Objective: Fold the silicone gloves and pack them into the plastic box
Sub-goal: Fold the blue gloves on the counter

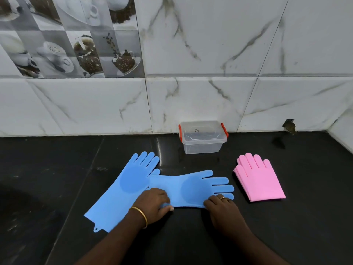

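Black worktop (57, 169), marble-tiled wall behind.
My left hand (154, 203) pinches the near edge of the crosswise blue glove (191, 188), fingers pointing toward the folded pink gloves (261, 182); my right hand (221, 209) presses it, grip flat.

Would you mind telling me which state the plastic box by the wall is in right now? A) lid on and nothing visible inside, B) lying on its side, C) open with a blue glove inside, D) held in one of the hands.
A: the plastic box stands upright against the wall with its lid clipped on and looks empty, while both hands rest on a blue glove.
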`<state>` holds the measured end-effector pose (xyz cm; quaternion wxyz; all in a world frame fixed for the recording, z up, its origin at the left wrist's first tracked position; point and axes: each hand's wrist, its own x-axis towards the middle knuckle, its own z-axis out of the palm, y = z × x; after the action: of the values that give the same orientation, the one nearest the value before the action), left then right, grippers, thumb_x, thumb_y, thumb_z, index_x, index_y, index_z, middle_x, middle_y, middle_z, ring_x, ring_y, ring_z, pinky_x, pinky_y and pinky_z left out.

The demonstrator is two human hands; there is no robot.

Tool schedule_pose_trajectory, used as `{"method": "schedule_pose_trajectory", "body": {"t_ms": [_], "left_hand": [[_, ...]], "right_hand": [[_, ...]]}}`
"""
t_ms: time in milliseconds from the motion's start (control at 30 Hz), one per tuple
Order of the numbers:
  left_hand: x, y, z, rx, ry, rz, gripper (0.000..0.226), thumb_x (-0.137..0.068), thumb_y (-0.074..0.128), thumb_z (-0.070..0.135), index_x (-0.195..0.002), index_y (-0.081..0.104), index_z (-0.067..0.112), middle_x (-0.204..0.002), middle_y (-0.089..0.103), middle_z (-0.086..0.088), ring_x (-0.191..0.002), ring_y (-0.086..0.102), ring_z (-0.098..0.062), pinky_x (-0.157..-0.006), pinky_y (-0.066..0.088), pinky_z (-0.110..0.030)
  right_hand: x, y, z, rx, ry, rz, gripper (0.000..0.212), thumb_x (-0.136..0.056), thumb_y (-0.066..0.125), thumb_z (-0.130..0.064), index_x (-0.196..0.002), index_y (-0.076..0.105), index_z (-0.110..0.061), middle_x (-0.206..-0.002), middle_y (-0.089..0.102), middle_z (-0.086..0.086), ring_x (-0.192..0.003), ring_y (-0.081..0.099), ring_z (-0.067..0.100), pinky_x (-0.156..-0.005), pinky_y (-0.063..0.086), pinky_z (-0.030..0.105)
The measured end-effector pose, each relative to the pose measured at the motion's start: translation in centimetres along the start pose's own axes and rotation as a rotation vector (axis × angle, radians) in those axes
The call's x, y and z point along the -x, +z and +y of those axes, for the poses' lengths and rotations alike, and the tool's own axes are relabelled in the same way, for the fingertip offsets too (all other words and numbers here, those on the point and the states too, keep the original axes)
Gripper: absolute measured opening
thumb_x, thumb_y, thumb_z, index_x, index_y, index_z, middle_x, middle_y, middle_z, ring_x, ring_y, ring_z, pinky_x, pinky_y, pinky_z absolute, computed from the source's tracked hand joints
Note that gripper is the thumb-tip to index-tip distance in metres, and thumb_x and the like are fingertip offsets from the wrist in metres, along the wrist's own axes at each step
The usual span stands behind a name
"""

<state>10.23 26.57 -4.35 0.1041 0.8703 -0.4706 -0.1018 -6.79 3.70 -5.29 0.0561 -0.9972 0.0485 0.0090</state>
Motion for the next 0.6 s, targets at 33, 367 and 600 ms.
{"method": "schedule_pose_trajectory", "body": {"t_ms": [33, 367, 600], "left_hand": [[0.7, 0.0, -0.4, 0.066, -0.063, 0.086, 0.043, -0.089, 0.044, 0.060, -0.105, 0.068, 0.028, -0.106, 0.065, 0.011, -0.101, 0.057, -0.007, -0.090, 0.047, -0.025], [8.2, -4.0, -12.8, 0.077, -1.109, -0.109, 0.082, -0.066, 0.069, 0.068, -0.128, 0.048, 0.018, -0.134, 0.052, -0.009, -0.120, 0.052, -0.031, -0.098, 0.045, -0.042], [9.2, -6.3, -13.9, 0.457, -1.014, -0.350, 0.040, -0.066, 0.085, 0.020, -0.098, 0.067, 0.005, -0.096, 0.065, -0.009, -0.084, 0.062, -0.021, -0.065, 0.049, -0.027]], "right_hand": [[0.2, -0.1, 0.0, -0.008, 0.014, 0.024, 0.033, -0.097, 0.042, -0.031, -0.125, 0.058, -0.026, -0.121, 0.061, -0.004, -0.110, 0.057, 0.018, -0.093, 0.045, 0.032], [-0.9, -0.4, -3.6, -0.217, 0.019, 0.164, 0.034, -0.093, 0.053, -0.041, -0.124, 0.061, -0.032, -0.122, 0.060, -0.012, -0.111, 0.056, 0.008, -0.095, 0.047, 0.026], [-3.4, -1.0, -6.8, -0.437, 0.089, 0.028, 0.033, -0.089, 0.060, -0.046, -0.122, 0.057, -0.042, -0.124, 0.053, -0.023, -0.110, 0.053, 0.001, -0.093, 0.044, 0.016]]}}
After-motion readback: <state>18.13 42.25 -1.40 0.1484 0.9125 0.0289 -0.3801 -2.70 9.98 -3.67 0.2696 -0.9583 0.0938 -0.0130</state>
